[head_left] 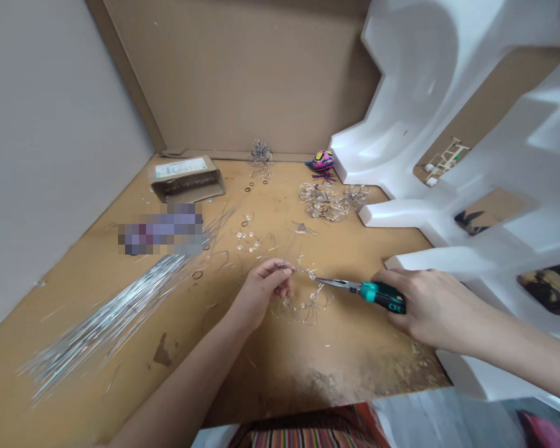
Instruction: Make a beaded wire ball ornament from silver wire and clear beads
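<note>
Pinched in my left hand (273, 277) is a ring of thin wire with clear beads (303, 306), just above the table. My right hand (415, 302) is wrapped round the green and black handles of needle-nose pliers (338, 284). The pliers' narrow jaws point left and reach the upper right part of the beaded ring, beside a bead. Whether the jaws grip the wire is too small to tell. Several loose clear beads (248, 241) lie on the table beyond my left hand, and a small bunch of short wires (303, 228) is farther back.
Long straight wires (116, 314) lie in a bundle at left, near a blurred purple item (163, 230). An open cardboard box (187, 180) sits behind. Coiled beaded wire pieces (329, 200), a colourful ball (323, 161) and white moulded foam (401, 214) stand at right.
</note>
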Tool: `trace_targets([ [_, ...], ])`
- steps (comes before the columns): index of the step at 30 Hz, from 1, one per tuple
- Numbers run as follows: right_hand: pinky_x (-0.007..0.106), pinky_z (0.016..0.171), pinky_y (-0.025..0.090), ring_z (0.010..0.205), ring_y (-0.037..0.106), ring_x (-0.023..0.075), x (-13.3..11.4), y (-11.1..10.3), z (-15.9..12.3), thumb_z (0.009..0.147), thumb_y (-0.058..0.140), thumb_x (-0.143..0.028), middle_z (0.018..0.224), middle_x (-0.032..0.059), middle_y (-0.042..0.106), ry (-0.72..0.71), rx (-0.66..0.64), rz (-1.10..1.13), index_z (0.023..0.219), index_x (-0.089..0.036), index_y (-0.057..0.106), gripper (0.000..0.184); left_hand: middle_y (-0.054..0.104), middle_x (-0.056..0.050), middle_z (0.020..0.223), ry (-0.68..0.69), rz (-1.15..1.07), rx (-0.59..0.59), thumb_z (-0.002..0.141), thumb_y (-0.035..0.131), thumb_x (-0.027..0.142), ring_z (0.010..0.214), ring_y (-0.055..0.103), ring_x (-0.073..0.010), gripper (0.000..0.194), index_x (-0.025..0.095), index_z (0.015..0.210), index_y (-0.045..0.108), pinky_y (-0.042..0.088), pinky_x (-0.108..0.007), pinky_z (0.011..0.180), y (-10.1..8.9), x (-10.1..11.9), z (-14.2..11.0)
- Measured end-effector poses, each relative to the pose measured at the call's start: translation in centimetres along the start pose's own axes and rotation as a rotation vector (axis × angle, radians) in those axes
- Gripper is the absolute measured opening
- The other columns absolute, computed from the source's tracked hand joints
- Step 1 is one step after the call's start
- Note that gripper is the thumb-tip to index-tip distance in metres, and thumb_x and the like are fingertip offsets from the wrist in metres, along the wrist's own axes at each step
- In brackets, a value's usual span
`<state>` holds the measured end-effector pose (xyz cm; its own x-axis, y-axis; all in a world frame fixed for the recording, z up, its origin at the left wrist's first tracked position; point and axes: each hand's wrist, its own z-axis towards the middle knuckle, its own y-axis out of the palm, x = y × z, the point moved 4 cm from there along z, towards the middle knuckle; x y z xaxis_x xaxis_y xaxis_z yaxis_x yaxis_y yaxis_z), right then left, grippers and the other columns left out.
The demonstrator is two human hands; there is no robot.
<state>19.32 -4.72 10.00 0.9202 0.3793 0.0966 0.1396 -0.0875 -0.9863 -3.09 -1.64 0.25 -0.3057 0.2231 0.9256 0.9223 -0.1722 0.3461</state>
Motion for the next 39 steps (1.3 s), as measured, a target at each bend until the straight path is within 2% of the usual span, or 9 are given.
trace_targets([
  [5, 0.026, 0.049, 0.022, 0.052, 0.051, 0.0165, -0.3, -0.1, -0.2, 0.063, 0.051, -0.020, 0.061, -0.0001, 0.058, 0.015, -0.021, -0.028, 0.087, -0.024, 0.059, 0.025, 0.048, 0.007, 0.052, -0.032, 0.023, 0.016, 0.072, 0.062, 0.025, 0.044, 0.044, -0.0053, 0.009, 0.018, 0.074, 0.056, 0.042, -0.021, 0.052, 0.1, -0.3, 0.0],
  [10, 0.026, 0.048, 0.021, 0.051, 0.051, 0.0171, -0.4, 0.1, -0.5, 0.063, 0.050, -0.021, 0.058, -0.0001, 0.057, 0.002, -0.005, -0.043, 0.089, -0.024, 0.059, 0.028, 0.047, 0.007, 0.049, -0.051, 0.043, 0.040, 0.070, 0.063, 0.025, 0.042, 0.041, -0.0046, 0.010, 0.017, 0.072, 0.056, 0.036, -0.018, 0.046, 0.1, -0.6, 0.1],
  [14, 0.026, 0.048, 0.023, 0.050, 0.052, 0.0168, -0.3, 0.2, -0.6, 0.064, 0.050, -0.021, 0.060, -0.0003, 0.058, -0.010, -0.006, -0.032, 0.088, -0.023, 0.059, 0.026, 0.048, 0.006, 0.050, -0.095, 0.004, 0.016, 0.071, 0.060, 0.026, 0.042, 0.042, -0.0047, 0.013, 0.016, 0.066, 0.053, 0.034, -0.017, 0.045, 0.3, -0.9, 0.2],
  [19, 0.026, 0.048, 0.029, 0.053, 0.054, 0.0169, -0.1, 0.3, -0.3, 0.065, 0.050, -0.020, 0.065, 0.0004, 0.060, -0.021, 0.005, -0.034, 0.090, -0.023, 0.059, 0.027, 0.049, 0.005, 0.052, -0.064, 0.006, 0.022, 0.073, 0.058, 0.028, 0.043, 0.043, -0.0049, 0.022, 0.016, 0.059, 0.046, 0.035, -0.019, 0.048, 0.4, -0.5, 0.1],
  [24, 0.028, 0.055, 0.040, 0.070, 0.059, 0.0190, 0.4, -0.7, -0.6, 0.064, 0.054, -0.020, 0.086, 0.0044, 0.061, -0.082, 0.140, -0.086, 0.096, -0.022, 0.058, 0.032, 0.048, 0.006, 0.051, -0.087, -0.048, 0.051, 0.071, 0.058, 0.027, 0.042, 0.040, -0.0046, 0.019, 0.017, 0.061, 0.046, 0.034, -0.019, 0.047, 0.4, -0.8, 0.2],
  [29, 0.032, 0.061, 0.043, 0.075, 0.058, 0.0215, 0.0, -2.2, -1.8, 0.069, 0.053, -0.027, 0.092, 0.0067, 0.061, -0.149, 0.295, -0.141, 0.105, -0.020, 0.055, 0.037, 0.048, 0.006, 0.052, -0.068, -0.060, 0.076, 0.069, 0.059, 0.025, 0.044, 0.042, -0.0052, 0.015, 0.017, 0.064, 0.048, 0.034, -0.019, 0.048, 0.5, -1.1, 0.2],
  [33, 0.030, 0.060, 0.041, 0.072, 0.056, 0.0196, -2.0, -2.0, -1.9, 0.071, 0.051, -0.025, 0.088, 0.0067, 0.061, -0.235, 0.301, -0.161, 0.099, -0.020, 0.057, 0.029, 0.050, 0.005, 0.053, -0.055, 0.028, 0.105, 0.069, 0.059, 0.027, 0.043, 0.043, -0.0056, 0.015, 0.017, 0.064, 0.049, 0.033, -0.019, 0.046, 0.8, -0.9, 0.0],
  [37, 0.031, 0.058, 0.038, 0.073, 0.055, 0.0221, -3.0, -1.1, -1.2, 0.073, 0.052, -0.023, 0.083, 0.0077, 0.060, -0.166, 0.314, -0.275, 0.095, -0.019, 0.058, 0.023, 0.051, 0.005, 0.052, -0.023, 0.137, 0.148, 0.070, 0.059, 0.028, 0.043, 0.045, -0.0066, 0.016, 0.017, 0.064, 0.049, 0.036, -0.020, 0.047, 1.0, -0.5, -0.4],
  [39, 0.031, 0.059, 0.038, 0.074, 0.055, 0.0228, -3.2, -0.9, -1.1, 0.074, 0.051, -0.021, 0.085, 0.0085, 0.060, -0.174, 0.335, -0.295, 0.096, -0.019, 0.058, 0.024, 0.052, 0.005, 0.052, -0.013, 0.169, 0.162, 0.070, 0.059, 0.029, 0.044, 0.046, -0.0070, 0.016, 0.017, 0.064, 0.049, 0.037, -0.021, 0.048, 1.0, -0.5, -0.5],
])
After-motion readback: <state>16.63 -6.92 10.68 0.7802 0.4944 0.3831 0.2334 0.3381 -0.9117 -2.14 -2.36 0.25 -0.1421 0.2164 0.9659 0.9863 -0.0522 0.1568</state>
